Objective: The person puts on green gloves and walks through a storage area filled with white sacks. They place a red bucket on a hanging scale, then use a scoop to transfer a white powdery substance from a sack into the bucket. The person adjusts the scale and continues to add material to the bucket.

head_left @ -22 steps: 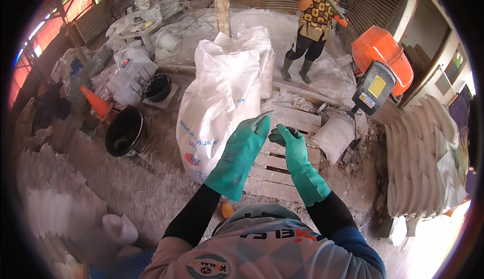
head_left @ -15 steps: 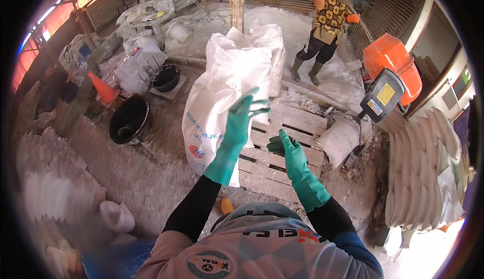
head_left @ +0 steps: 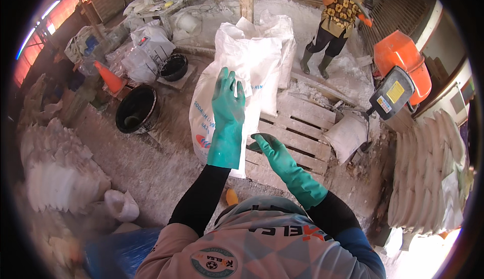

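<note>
A tall white woven sack (head_left: 205, 91) with blue lettering and a red mark stands upright in front of me, its top folded and crumpled. My left hand (head_left: 229, 102), in a long green rubber glove, is raised before the sack's front with fingers apart; whether it touches the sack I cannot tell. My right hand (head_left: 275, 154), in a matching glove, is by the sack's lower right edge, its fingers stretched toward the sack and holding nothing visible. Another white sack (head_left: 285, 42) stands close behind. Under and beside them lies a dusty wooden pallet (head_left: 298, 134).
A black tub (head_left: 135, 108), a smaller black basin (head_left: 174, 67) and an orange cone (head_left: 107, 77) are at left. Right stand a platform scale (head_left: 392, 95) bearing a sack (head_left: 348, 137), an orange wheelbarrow (head_left: 403, 65) and stacked sacks (head_left: 428, 173). A co-worker (head_left: 333, 27) holds a pole beyond.
My left hand has moved left and turned more upright across the sack's front. My right hand has moved left, closer to the sack's edge. The view has shifted slightly.
</note>
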`<state>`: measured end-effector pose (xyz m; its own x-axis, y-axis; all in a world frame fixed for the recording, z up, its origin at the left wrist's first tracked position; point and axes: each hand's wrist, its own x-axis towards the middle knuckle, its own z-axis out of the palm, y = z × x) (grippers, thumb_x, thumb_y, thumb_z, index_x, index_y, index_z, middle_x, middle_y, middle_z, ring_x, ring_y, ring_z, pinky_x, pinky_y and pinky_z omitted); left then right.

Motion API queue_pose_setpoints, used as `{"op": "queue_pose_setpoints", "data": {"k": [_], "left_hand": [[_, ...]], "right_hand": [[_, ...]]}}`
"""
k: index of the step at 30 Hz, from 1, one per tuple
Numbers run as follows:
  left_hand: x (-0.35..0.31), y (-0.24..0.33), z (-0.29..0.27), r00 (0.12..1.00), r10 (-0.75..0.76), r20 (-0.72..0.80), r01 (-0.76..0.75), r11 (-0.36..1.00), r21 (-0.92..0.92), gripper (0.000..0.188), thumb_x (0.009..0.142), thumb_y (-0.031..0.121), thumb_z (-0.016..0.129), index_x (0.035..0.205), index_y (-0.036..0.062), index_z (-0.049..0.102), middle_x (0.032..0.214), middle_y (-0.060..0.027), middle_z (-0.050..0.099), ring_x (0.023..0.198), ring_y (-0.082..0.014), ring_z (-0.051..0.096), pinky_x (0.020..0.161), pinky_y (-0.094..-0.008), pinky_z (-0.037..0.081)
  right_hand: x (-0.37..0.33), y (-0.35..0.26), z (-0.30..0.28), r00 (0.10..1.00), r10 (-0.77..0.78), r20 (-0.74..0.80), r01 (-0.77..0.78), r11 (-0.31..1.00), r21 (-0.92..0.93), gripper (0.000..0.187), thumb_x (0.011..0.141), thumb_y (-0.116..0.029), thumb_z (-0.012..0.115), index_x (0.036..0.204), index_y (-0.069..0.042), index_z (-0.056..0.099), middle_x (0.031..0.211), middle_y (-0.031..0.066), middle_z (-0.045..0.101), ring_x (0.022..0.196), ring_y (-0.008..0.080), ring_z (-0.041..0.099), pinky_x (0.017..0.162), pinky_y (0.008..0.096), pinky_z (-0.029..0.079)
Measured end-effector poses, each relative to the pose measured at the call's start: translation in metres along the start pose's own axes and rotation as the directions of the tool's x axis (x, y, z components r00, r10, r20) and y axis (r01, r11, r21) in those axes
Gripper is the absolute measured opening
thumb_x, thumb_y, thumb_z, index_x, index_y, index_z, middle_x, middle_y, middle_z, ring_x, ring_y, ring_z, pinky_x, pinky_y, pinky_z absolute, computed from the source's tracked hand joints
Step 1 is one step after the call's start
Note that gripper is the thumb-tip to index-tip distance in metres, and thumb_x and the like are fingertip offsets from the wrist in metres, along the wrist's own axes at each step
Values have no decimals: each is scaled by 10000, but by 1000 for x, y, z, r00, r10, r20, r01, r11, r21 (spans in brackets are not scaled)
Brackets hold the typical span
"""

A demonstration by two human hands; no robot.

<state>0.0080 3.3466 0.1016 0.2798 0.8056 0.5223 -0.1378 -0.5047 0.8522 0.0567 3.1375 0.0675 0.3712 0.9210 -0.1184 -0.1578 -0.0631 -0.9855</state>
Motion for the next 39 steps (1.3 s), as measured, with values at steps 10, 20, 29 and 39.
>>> {"op": "queue_pose_setpoints", "data": {"k": [10, 20, 29, 39], "left_hand": [[0, 7, -10, 898, -434, 72, 284, 447, -848, 522, 1104, 177, 511, 1592, 17, 415, 1521, -137, 494, 1393, -179, 460, 1139, -280, 430], [-55, -39, -39, 979, -180, 91, 183, 983, -17, 479, 1108, 206, 535, 1543, 20, 457, 1443, -90, 527, 1338, -186, 503, 1071, -284, 467], [-161, -140, -72, 683, -565, 463, 91, 695, 714, 455, 1101, 179, 544, 1520, 23, 459, 1353, -61, 559, 1220, -174, 549, 1014, -276, 498], [-119, -101, -42, 708, -411, 575, 429, 896, 112, 516, 1117, 253, 521, 1574, 52, 390, 1300, -49, 582, 1137, -163, 594, 1026, -324, 511]], "right_hand": [[2, -11, 16, 988, 132, 83, -110, 967, -231, 553, 1105, -424, 597, 1333, 78, 641, 1149, 162, 758, 1120, 213, 710, 1036, 339, 511], [7, -3, 22, 991, 104, 84, -79, 962, -261, 551, 1092, -417, 626, 1315, 86, 654, 1128, 172, 755, 1072, 210, 716, 993, 335, 546], [3, -7, 29, 976, 192, 103, -154, 942, -297, 628, 1036, -538, 676, 1125, 80, 751, 979, 144, 764, 942, 190, 700, 902, 326, 535], [23, 13, 34, 968, 252, 8, -249, 959, -132, 497, 1044, -503, 680, 892, -34, 740, 697, 26, 679, 586, 87, 597, 542, 261, 479]]}}
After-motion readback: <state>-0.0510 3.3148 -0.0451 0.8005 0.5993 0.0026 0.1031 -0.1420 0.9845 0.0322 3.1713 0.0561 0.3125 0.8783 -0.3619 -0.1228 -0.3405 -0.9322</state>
